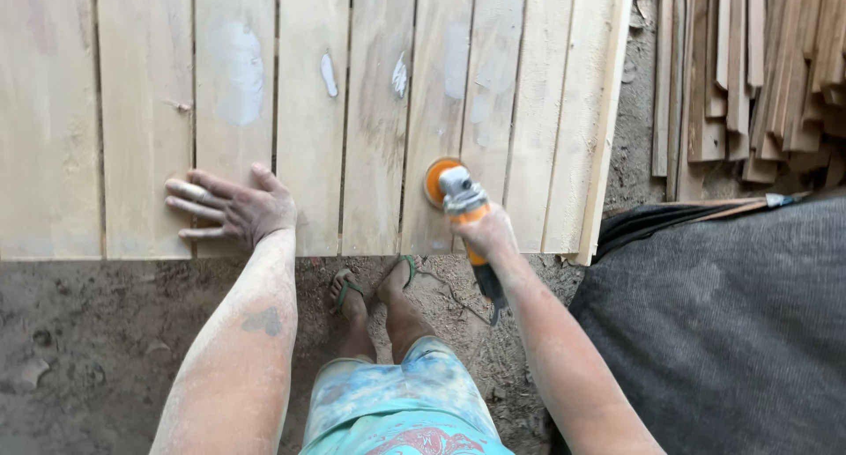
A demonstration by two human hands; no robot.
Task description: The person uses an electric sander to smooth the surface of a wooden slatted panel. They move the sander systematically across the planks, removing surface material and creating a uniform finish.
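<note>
The right hand [483,230] is gripping, fingers wrapped tight, the orange-and-grey handheld disc sander [456,199] — likely heavy, rigid, best held by its body — on the pale slatted wooden panel [379,111]; the left hand [233,207] is pressing flat, fingers spread.

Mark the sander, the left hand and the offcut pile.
sander [456,192], head view, grey head beside the orange disc
left hand [240,208], head view, back of the hand
offcut pile [758,76], head view, middle strips

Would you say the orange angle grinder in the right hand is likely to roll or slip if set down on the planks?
The angle grinder probably would not roll far: its disc and head jut sideways. Dust coats the right hand and planks, so it may slide. It looks dense for its size.
</note>
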